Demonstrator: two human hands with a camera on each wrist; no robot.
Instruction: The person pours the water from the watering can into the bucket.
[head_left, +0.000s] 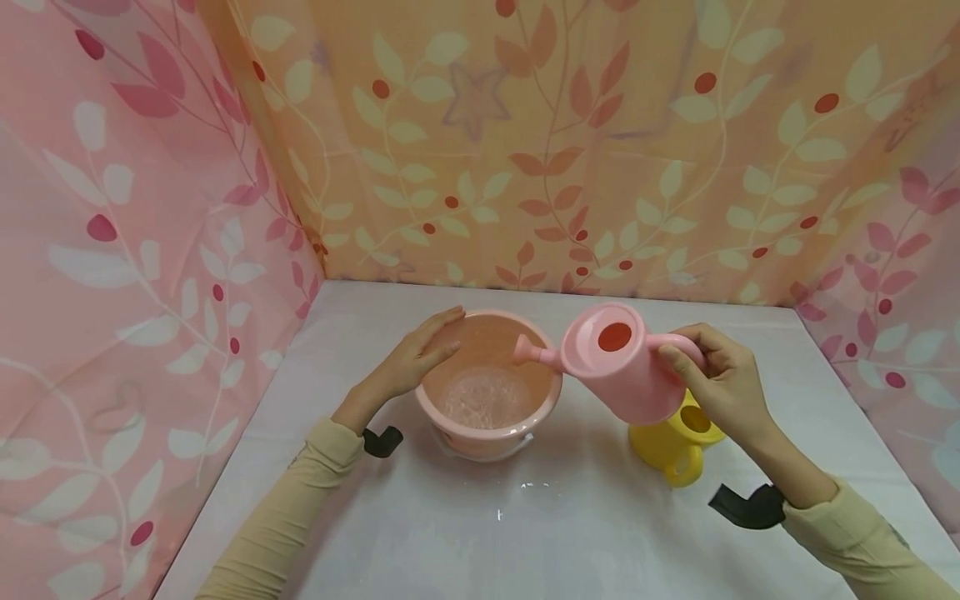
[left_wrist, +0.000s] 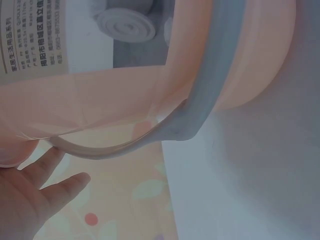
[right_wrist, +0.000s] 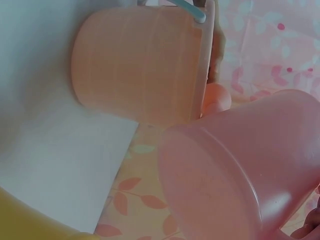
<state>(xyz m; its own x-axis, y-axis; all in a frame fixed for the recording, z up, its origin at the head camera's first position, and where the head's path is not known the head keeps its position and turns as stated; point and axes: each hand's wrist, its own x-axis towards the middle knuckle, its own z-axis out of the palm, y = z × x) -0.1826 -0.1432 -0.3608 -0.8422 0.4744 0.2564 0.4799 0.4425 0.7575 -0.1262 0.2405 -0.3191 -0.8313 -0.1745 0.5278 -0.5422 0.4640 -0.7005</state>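
Bucket [head_left: 491,343], one, left hand [head_left: 418,354] spread on rim [head_left: 487,433], right hand [head_left: 718,371] gripping pink watering can [head_left: 636,375], one yellow can [head_left: 656,442]

Chinese label on the bucket, turned sideways
In the left wrist view, at 10 o'clock, a grey printed label [left_wrist: 34,42] sits on the side of the bucket [left_wrist: 105,95], its lines running up toward 12 o'clock. The line nearest 9 o'clock reads 家居生活用品系列 (household goods series). Toward 3 o'clock from it come smaller lines of product details, mostly too small to read, with what looks like "Made in" among them. Next stands a bolder line beginning 揭阳市榕城区 (Rongcheng District, Jieyang City). Small lines follow; the last, farthest toward 3 o'clock, seems to start 电话 (telephone), with a number opening 0663; its other digits are too blurred to trust.
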